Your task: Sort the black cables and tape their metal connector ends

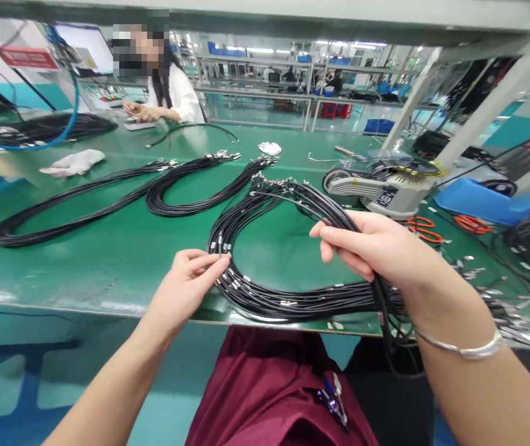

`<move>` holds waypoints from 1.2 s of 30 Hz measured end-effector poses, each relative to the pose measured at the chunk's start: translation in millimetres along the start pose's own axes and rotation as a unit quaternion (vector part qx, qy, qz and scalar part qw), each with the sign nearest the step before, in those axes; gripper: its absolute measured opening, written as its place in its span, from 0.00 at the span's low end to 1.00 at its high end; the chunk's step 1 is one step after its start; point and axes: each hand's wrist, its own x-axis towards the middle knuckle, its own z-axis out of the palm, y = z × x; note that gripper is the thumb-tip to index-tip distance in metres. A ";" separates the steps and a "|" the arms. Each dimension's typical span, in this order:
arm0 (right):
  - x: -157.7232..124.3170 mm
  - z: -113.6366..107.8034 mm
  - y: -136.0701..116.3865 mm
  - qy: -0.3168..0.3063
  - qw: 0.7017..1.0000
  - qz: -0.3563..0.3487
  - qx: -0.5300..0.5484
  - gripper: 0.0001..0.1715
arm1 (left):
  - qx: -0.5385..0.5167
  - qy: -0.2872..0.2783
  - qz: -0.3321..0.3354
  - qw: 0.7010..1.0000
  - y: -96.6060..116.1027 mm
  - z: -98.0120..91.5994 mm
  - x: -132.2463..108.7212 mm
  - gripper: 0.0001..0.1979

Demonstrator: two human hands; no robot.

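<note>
A thick bundle of black cables [265, 291] with small metal connectors loops across the green table [106, 260] in front of me. My right hand [376, 248] is wrapped around the bundle where it curves up and over, holding it above the table. My left hand [190, 275] pinches one metal connector end [220, 246] of a cable at the bundle's left bend, thumb and fingers pressed together. A silver bangle [464, 348] sits on my right wrist.
Two more coiled cable bundles [83, 207] lie to the left. A tape dispenser machine [385, 186], orange scissors [425, 228] and a blue tray [483, 201] stand at the right. White gloves [74, 162] lie far left. A person in white [172, 93] works across the table.
</note>
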 end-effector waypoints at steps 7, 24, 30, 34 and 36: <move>-20.5 -25.3 -16.7 0.003 0.998 0.034 -0.061 0.11 | -0.321 -0.086 -0.111 0.937 13.2 15.2 8.4 0.10; -33.8 -52.2 -26.6 0.060 0.997 0.019 -0.041 0.09 | -0.208 -0.482 -0.052 0.850 22.4 62.3 -40.8 0.17; -37.1 -64.1 -25.4 0.067 0.996 0.008 -0.057 0.09 | -0.344 -0.395 -0.021 0.852 50.4 48.3 -23.2 0.14; -40.9 -67.7 -26.8 0.080 0.995 0.009 -0.054 0.10 | -0.373 -0.319 -0.074 0.868 40.5 56.9 -16.9 0.08; -43.2 -69.1 -28.5 0.087 0.995 0.017 -0.052 0.11 | -0.390 -0.276 -0.074 0.875 31.3 62.0 -14.9 0.07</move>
